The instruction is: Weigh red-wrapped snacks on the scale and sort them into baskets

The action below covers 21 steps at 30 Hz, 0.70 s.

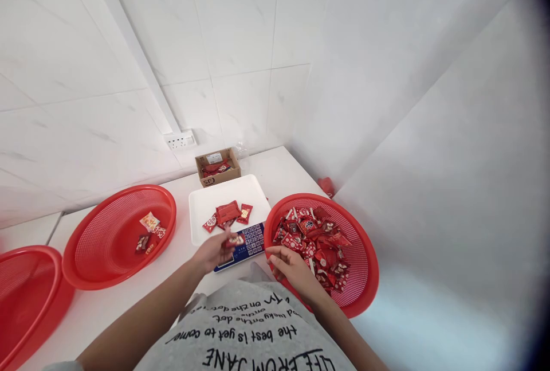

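My left hand (213, 253) is closed on a small red-wrapped candy (235, 240) above the front of a digital scale (227, 268) with a blue keypad. Several red candy packets (227, 211) lie together on the scale's white pan (249, 186). My right hand (290, 268) is over the left rim of a red mesh basket (370, 279). Its fingers are loosely bent and apart, with nothing visible in them. A heap of red and patterned candy packets (315, 239) fills much of this basket.
Left of the scale stands another red basket (98, 233) with a few packets (150, 222) inside. A third red basket (26, 302) is cut off at the left edge. Behind the scale, a small cardboard box (221, 178) holds red packets. Walls (240, 107) border the white table (275, 164).
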Available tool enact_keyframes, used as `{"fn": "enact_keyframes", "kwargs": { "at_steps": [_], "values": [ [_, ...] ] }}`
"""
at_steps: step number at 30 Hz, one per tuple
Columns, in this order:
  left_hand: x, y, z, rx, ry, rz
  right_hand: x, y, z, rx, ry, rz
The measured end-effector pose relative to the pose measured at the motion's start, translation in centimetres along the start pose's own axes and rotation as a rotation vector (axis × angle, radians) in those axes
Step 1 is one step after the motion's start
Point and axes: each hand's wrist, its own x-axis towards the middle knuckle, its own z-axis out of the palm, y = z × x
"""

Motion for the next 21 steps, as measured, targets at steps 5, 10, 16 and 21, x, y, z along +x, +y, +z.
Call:
{"fn": "enact_keyframes", "kwargs": {
  "at_steps": [5,10,16,21],
  "values": [
    [-1.7,-3.3,0.0,0.227,-0.233,-0.01,0.3,0.7,0.1,-0.12,0.003,0.002],
    [-3.7,-3.1,1.6,0.494,-0.402,0.21,0.6,1.5,0.8,-0.131,-0.031,-0.022],
    [-4.4,-3.4,2.2,0.536,-0.497,0.4,1.0,1.2,2.2,-0.048,-0.296,-0.042],
    [-3.9,-4.1,0.7,0.637,-0.406,0.428,2.0,2.5,2.6,-0.06,-0.298,-0.057]
  ]
}}
